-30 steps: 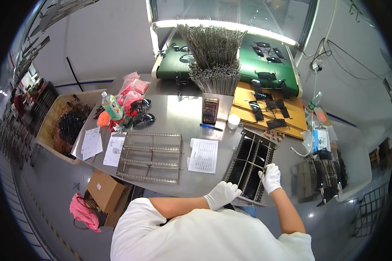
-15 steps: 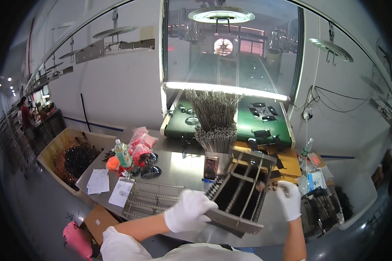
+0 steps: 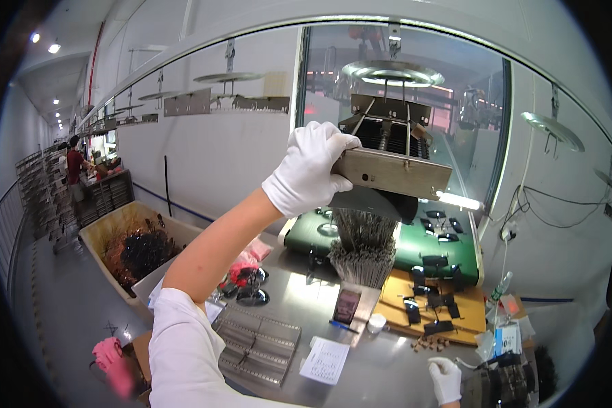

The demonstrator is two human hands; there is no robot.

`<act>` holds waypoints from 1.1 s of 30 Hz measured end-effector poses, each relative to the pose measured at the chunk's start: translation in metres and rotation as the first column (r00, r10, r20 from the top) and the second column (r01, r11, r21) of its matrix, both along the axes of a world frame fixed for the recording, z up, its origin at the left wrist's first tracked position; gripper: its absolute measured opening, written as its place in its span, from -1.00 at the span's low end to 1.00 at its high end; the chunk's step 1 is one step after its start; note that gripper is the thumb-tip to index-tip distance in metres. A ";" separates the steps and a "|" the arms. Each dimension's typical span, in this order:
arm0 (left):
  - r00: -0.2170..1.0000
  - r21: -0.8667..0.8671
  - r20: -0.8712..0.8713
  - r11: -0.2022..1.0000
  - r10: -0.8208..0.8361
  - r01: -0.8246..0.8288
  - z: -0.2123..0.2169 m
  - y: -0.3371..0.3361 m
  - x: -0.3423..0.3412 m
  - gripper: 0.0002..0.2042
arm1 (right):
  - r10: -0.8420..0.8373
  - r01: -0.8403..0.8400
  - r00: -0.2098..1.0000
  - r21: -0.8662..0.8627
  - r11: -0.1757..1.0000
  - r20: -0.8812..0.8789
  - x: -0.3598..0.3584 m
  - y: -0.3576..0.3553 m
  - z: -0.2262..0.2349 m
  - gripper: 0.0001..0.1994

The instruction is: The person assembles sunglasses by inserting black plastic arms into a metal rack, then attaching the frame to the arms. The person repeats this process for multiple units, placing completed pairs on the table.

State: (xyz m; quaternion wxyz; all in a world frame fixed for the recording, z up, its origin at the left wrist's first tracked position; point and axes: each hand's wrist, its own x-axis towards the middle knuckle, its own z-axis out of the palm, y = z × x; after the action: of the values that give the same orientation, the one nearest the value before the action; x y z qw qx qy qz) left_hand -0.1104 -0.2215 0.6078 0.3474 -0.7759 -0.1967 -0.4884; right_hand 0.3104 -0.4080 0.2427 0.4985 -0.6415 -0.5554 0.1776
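Note:
High in front of me, my left hand (image 3: 313,166) in a white glove grips one end of a metal rack (image 3: 394,171). Thin rods run along the rack, and dark pieces fill it. Its far end is just below a round metal disc (image 3: 393,73) with hooks hanging from it; I cannot tell whether they touch. Low on the right, my right hand (image 3: 446,381), also gloved, has its fingers curled over the table. Whatever it may hold is hidden. Small brown pieces (image 3: 430,343) lie beside it.
An empty wire rack (image 3: 258,343) and a paper sheet (image 3: 325,360) lie on the steel table. Behind stand a bundle of thin metal rods (image 3: 364,255) and a green conveyor (image 3: 421,248) with dark parts. Yellow cardboard (image 3: 394,299) holds sunglasses-like pieces. A bin (image 3: 109,234) stands left.
My left hand has lifted the rack from the table up to the hanging disc. My right hand has come away from the rack's side and is lower. The view has tilted up and left.

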 end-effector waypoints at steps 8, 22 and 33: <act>0.999 0.099 -0.017 0.995 0.030 -0.028 0.046 0.069 0.030 -0.37 | 0.022 -0.016 0.995 -0.065 0.998 0.093 0.010 -0.003 0.007 -0.80; 0.994 0.146 0.090 0.988 -0.057 0.043 0.049 0.062 0.102 -0.36 | 0.114 -0.111 0.993 -0.166 0.980 0.009 0.003 0.003 -0.009 -0.79; 0.994 0.149 0.007 0.983 0.106 -0.106 0.040 0.105 0.103 -0.40 | 0.054 -0.065 0.997 -0.259 0.964 -0.051 0.004 -0.007 -0.034 -0.83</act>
State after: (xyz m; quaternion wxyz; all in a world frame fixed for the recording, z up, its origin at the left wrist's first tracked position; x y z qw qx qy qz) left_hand -0.0074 -0.1161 0.6478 0.4300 -0.7364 -0.2004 -0.4823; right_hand 0.3144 -0.4148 0.2089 0.4163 -0.6805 -0.5352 0.2779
